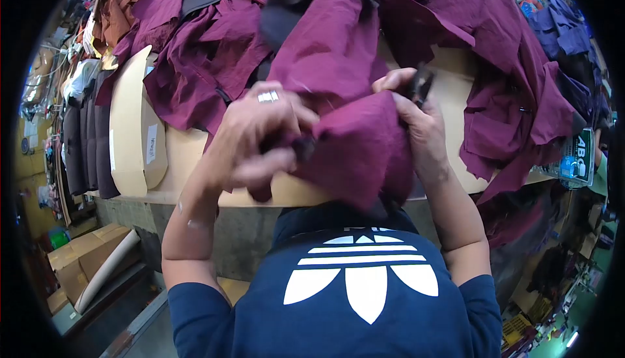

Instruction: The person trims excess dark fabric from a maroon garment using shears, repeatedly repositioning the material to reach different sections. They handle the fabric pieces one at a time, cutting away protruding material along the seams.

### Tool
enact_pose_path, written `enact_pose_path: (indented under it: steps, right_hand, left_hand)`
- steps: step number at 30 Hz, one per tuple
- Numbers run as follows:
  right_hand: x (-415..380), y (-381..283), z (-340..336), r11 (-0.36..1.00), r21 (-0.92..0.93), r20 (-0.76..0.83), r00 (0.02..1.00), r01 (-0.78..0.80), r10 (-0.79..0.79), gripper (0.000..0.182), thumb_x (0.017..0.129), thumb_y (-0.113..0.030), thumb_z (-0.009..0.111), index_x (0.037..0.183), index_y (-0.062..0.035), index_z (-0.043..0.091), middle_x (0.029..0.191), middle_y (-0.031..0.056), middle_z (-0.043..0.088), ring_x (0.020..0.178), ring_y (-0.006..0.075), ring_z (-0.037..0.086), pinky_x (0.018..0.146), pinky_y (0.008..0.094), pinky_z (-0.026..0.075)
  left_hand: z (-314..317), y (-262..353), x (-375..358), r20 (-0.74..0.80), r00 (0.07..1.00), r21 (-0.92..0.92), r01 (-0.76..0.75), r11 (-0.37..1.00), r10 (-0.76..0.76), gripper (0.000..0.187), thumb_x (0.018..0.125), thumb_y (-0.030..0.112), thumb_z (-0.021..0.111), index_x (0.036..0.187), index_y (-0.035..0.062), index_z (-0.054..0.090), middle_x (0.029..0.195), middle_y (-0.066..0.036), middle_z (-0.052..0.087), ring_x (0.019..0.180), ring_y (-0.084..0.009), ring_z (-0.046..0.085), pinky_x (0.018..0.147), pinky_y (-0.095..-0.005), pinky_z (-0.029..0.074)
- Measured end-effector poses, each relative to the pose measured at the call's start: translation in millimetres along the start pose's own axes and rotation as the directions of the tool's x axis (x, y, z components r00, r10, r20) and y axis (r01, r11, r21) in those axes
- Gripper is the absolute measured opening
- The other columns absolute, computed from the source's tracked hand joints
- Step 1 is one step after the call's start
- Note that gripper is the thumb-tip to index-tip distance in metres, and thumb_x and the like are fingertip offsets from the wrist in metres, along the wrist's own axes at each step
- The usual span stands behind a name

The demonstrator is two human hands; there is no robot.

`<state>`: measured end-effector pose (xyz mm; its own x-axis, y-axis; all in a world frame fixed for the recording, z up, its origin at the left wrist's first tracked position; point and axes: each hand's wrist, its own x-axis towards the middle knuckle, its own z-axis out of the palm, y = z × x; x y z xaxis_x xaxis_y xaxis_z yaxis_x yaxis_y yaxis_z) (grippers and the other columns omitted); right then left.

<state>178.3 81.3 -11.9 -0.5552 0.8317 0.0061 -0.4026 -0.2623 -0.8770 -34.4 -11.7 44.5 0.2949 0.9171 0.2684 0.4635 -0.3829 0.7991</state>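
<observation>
A maroon cloth piece hangs between my two hands over the front edge of the table. My right hand is closed on its upper right part, and a small dark tool, too blurred to name, sticks up at those fingers. At the cloth's left side is my left hand, with a ring on one finger; motion smears its fingers, and a dark part of the cloth lies near their tips. Beyond both hands a longer maroon piece runs up to dark fabric.
Maroon cloth heaps lie on the table at left and right. A tan card sheet and rolled dark cloth are at the left. A cardboard box stands on the lower left; a labelled bag is at the right edge.
</observation>
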Motion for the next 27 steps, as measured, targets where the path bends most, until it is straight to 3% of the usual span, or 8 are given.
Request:
enact_pose_path:
  steps: [2,6,10,13,14,17,22,27]
  right_hand:
    - [3.1,11.6,-6.5,0.975,0.047,-0.005,0.976,-0.217,0.217,0.010,0.082,-0.004,0.055,0.092,-0.0054,0.052,0.083,0.0034,0.058,0.060,0.0029,0.048,0.050,0.0161,0.037]
    - [6.8,12.9,-33.5,0.967,-0.072,-0.049,0.969,-0.245,0.242,0.013,0.082,-0.005,0.054,0.095,-0.0027,0.053,0.082,0.0053,0.057,0.049,0.0022,0.039,0.047,0.0160,0.033]
    - [-10.5,-40.5,-21.3,0.892,-0.445,0.081,0.996,0.074,-0.042,0.020,0.077,-0.001,0.048,0.096,0.0020,0.055,0.083,0.0082,0.059,0.051,0.0033,0.045,0.045,0.0156,0.028]
    - [-27.6,-52.4,-3.4,0.751,-0.572,0.546,0.836,0.330,0.050,0.037,0.066,0.009,0.049,0.102,0.0024,0.057,0.102,0.0164,0.060,0.099,0.0236,0.058,0.065,0.0266,0.048]
    - [-33.3,-46.1,5.4,0.604,-0.656,0.575,0.818,0.451,0.014,0.041,0.064,0.010,0.053,0.103,-0.0022,0.057,0.100,0.0148,0.060,0.095,0.0268,0.059,0.075,0.0329,0.049]
    - [-37.1,-31.8,11.8,0.310,-0.879,0.375,0.927,0.363,-0.024,0.034,0.063,0.009,0.060,0.095,-0.0035,0.058,0.094,0.0143,0.059,0.088,0.0290,0.060,0.074,0.0331,0.048]
    - [-12.2,-18.0,-24.9,0.203,-0.917,0.357,0.933,0.343,0.037,0.031,0.066,0.006,0.061,0.094,-0.0017,0.053,0.092,0.0119,0.058,0.078,0.0309,0.060,0.067,0.0358,0.047]
    - [6.1,-7.6,-17.7,0.015,-0.937,0.329,0.895,0.349,-0.300,0.023,0.067,-0.001,0.062,0.089,-0.0061,0.056,0.087,0.0106,0.059,0.074,0.0304,0.059,0.061,0.0361,0.047]
  left_hand:
    - [6.1,35.1,-2.6,0.035,0.976,-0.256,0.217,0.942,-0.215,0.014,0.066,0.003,0.058,0.076,0.0030,0.047,0.078,-0.011,0.059,0.067,-0.0205,0.055,0.070,-0.0283,0.042]
    - [19.9,23.8,7.7,0.042,0.891,-0.025,0.453,0.891,-0.452,0.022,0.070,0.002,0.055,0.090,-0.0005,0.045,0.079,-0.007,0.049,0.075,-0.0151,0.050,0.072,-0.0257,0.040]
    - [35.0,-3.5,2.0,0.102,0.872,-0.058,0.485,0.873,-0.478,0.019,0.072,0.000,0.055,0.089,-0.0004,0.045,0.078,-0.007,0.049,0.075,-0.0140,0.047,0.072,-0.0265,0.038]
    - [40.1,-8.2,8.0,0.161,0.860,-0.070,0.500,0.863,-0.485,0.020,0.073,0.000,0.056,0.089,-0.0001,0.045,0.080,-0.006,0.049,0.078,-0.0136,0.047,0.073,-0.0260,0.038]
    - [40.7,-8.2,9.1,0.178,0.849,-0.065,0.515,0.855,-0.498,0.020,0.072,0.000,0.056,0.089,0.0001,0.045,0.081,-0.006,0.049,0.079,-0.0135,0.047,0.074,-0.0257,0.038]
    - [43.0,-11.0,7.0,0.175,0.872,-0.116,0.480,0.870,-0.458,0.020,0.072,-0.001,0.057,0.091,0.0006,0.050,0.083,-0.003,0.050,0.079,-0.0124,0.047,0.076,-0.0243,0.038]
    - [47.9,-7.3,0.3,0.224,0.897,-0.305,0.435,0.847,-0.380,0.016,0.074,-0.002,0.055,0.089,-0.0005,0.058,0.083,-0.004,0.055,0.079,-0.0117,0.051,0.075,-0.0238,0.040]
    - [55.8,-8.6,-4.1,0.232,0.886,-0.476,0.464,0.747,-0.402,0.012,0.075,-0.001,0.055,0.085,-0.0008,0.059,0.083,-0.002,0.055,0.079,-0.0087,0.049,0.073,-0.0223,0.040]
